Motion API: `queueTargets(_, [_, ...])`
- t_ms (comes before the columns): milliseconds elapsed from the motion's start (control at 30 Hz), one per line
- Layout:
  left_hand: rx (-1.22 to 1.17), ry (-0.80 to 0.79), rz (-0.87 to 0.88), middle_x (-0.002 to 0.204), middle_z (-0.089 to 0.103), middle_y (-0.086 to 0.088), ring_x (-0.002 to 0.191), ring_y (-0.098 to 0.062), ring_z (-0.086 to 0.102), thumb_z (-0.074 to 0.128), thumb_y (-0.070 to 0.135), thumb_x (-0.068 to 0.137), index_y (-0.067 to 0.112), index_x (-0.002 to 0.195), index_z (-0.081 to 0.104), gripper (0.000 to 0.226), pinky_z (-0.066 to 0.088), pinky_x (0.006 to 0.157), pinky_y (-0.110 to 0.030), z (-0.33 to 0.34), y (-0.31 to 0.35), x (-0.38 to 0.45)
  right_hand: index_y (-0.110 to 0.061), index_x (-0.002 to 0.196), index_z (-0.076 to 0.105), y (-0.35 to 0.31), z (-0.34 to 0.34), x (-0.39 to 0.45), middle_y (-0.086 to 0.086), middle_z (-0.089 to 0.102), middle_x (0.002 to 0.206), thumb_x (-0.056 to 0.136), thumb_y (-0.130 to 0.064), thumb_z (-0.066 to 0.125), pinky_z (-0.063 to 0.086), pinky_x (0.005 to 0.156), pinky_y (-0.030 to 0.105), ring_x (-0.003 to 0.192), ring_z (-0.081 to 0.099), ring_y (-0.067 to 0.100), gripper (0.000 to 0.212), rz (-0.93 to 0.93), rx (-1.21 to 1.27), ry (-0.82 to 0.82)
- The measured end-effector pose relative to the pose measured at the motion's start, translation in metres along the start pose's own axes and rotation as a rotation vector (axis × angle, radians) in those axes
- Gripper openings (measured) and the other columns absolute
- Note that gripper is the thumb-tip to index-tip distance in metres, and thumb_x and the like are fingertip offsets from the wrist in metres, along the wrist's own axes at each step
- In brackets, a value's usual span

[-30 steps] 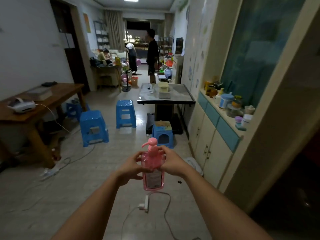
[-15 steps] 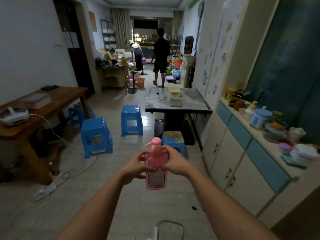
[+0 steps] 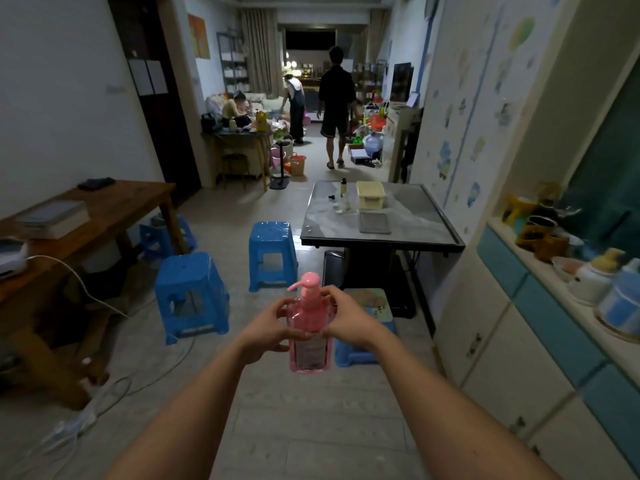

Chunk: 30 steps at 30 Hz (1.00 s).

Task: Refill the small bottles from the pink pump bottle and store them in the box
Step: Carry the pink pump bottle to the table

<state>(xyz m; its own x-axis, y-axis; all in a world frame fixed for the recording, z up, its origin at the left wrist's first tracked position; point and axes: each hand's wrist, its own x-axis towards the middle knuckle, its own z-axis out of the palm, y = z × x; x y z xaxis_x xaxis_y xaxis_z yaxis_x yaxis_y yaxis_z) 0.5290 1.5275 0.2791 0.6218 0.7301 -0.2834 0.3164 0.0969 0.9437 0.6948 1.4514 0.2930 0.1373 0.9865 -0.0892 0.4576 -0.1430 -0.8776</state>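
I carry the pink pump bottle (image 3: 309, 327) upright in front of me, above the floor. My left hand (image 3: 266, 329) grips its left side and my right hand (image 3: 346, 320) grips its right side, fingers curled round the body. Ahead stands a dark grey table (image 3: 415, 223). On it sit a pale yellow box (image 3: 370, 195), its flat lid (image 3: 375, 223) lying in front, and a few small bottles (image 3: 341, 199) to the left of the box.
Blue plastic stools (image 3: 273, 254) (image 3: 192, 294) stand between me and the table. A wooden table (image 3: 104, 209) lines the left wall, cables trail on the floor. A cabinet counter (image 3: 540, 289) with jars runs along the right. People stand far down the room.
I have walked forward toward the grey table, which now appears larger and closer. Both hands keep the same hold on the pink bottle.
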Motion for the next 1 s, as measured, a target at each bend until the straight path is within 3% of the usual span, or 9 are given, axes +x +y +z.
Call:
queueTargets(167, [-0.023,0.016,-0.003,0.130,0.052,0.000,0.116,-0.024,0.054,0.077,0.004,0.074,0.027,0.133,0.044,0.072,0.051,0.095,-0.051,-0.039,0.022,0.063,-0.035,0.102,0.050,-0.009,-0.017,0.081,-0.005,0.062,0.099,0.061,-0.006,0.072,0.057,0.085,0.043,0.097,0.063,0.019,0.055,-0.013,-0.046,-0.015])
queueTargets(367, [-0.004,0.011,-0.003,0.129,0.052,0.001,0.119,-0.025,0.053,0.078,0.005,0.074,0.029,0.127,0.048,0.065,0.051,0.094,-0.050,-0.100,0.029,0.151,-0.022,0.116,0.050,-0.018,-0.017,0.186,-0.003,0.060,0.103,0.068,0.001,0.071,0.057,0.083,0.034,0.100,0.062,0.016,0.057,-0.006,-0.036,-0.024])
queueTargets(533, [-0.026,-0.003,0.029,0.122,0.056,0.003,0.110,-0.020,0.057,0.081,0.006,0.072,0.032,0.120,0.050,0.063,0.055,0.086,-0.043,-0.173,0.038,0.243,-0.020,0.119,0.051,-0.030,-0.010,0.295,0.000,0.063,0.109,0.066,0.002,0.073,0.056,0.089,0.037,0.102,0.064,0.015,0.062,-0.005,0.000,0.030])
queueTargets(733, [0.021,-0.059,0.039,0.123,0.056,0.004,0.109,-0.019,0.059,0.082,0.007,0.070,0.039,0.109,0.052,0.059,0.055,0.076,-0.037,-0.254,0.063,0.325,-0.021,0.123,0.050,-0.054,-0.007,0.394,-0.001,0.059,0.112,0.065,0.004,0.072,0.058,0.086,0.035,0.099,0.062,0.011,0.067,0.020,0.023,0.069])
queueTargets(900, [0.035,-0.047,0.067,0.124,0.054,0.002,0.112,-0.024,0.057,0.081,0.008,0.071,0.036,0.114,0.051,0.060,0.057,0.076,-0.038,-0.294,0.075,0.384,-0.021,0.124,0.048,-0.068,-0.012,0.463,-0.010,0.057,0.103,0.068,0.005,0.072,0.057,0.086,0.035,0.100,0.061,0.013,0.066,0.028,0.048,0.065])
queueTargets(1000, [0.029,-0.048,0.065,0.124,0.054,0.002,0.113,-0.026,0.057,0.082,0.007,0.070,0.036,0.114,0.052,0.062,0.058,0.081,-0.043,-0.311,0.080,0.421,-0.021,0.126,0.047,-0.067,-0.020,0.504,-0.006,0.056,0.108,0.068,0.005,0.072,0.057,0.087,0.035,0.102,0.060,0.013,0.069,0.038,0.045,0.064])
